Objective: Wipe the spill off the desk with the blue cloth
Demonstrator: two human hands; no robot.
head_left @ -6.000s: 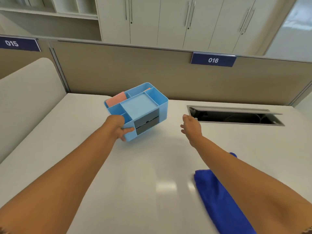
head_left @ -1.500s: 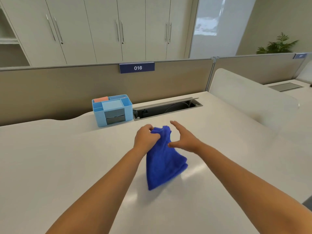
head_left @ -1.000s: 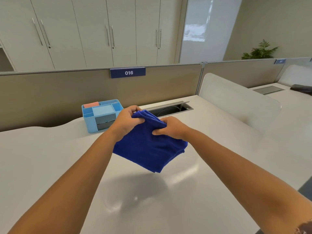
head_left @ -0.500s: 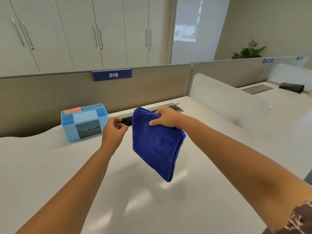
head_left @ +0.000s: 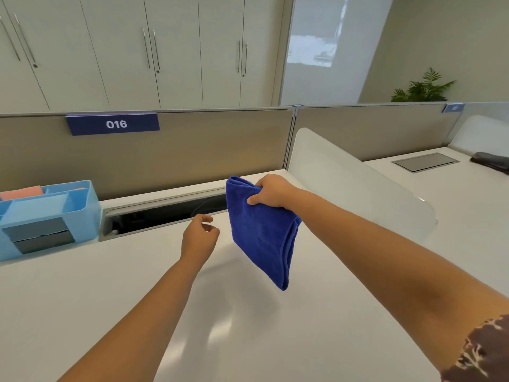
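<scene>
While left hand [head_left: 199,236] idles (empty), cloth [head_left: 261,235] hangs

blue cloth [head_left: 261,235], folded, hanging above desk [head_left: 82,299]

1. Deep blue folded cloth [head_left: 261,238]: soft terry-like pile, matt, fuzzy surface.
2. White desk top [head_left: 82,299]: smooth laminate look, semi-gloss, showing pale reflections.
3. Light blue compartmented organiser box [head_left: 82,208]: smooth plastic, low sheen, with dark grey matt drawer fronts [head_left: 38,235].
4. Long grey cable-slot frame [head_left: 162,201]: brushed metal look, matt.
5. Beige partition panel [head_left: 192,150]: matt, fabric-like face.
6. Pale cabinet doors [head_left: 176,51]: smooth, satin, with slim metal handles.
7. White rounded side screen [head_left: 358,183]: smooth, glossy at its edge.
</scene>
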